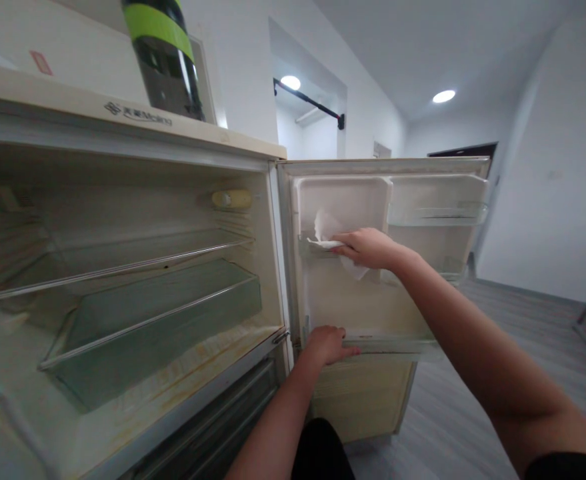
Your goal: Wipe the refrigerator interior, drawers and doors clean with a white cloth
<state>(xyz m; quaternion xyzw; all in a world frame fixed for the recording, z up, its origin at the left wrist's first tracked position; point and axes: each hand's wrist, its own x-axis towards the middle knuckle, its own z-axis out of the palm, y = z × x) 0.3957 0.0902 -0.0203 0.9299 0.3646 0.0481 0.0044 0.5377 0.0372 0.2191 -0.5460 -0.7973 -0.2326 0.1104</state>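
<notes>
The bottom door rack (393, 345) of the open fridge door (373, 300) is being gripped at its inner edge by the left hand (329, 343). Higher up, a white tissue (325, 233) is being pressed onto a middle shelf (317, 248) by the closed right hand (367, 248).

We can make out a small logo followed by a short line of grey lettering on the front edge of the fridge top (137, 113), but it is too small and blurred for us to read. We also see a red sticker (41, 63) on the wall behind and a green band on the bottle (165, 57), neither showing words we can tell.
</notes>
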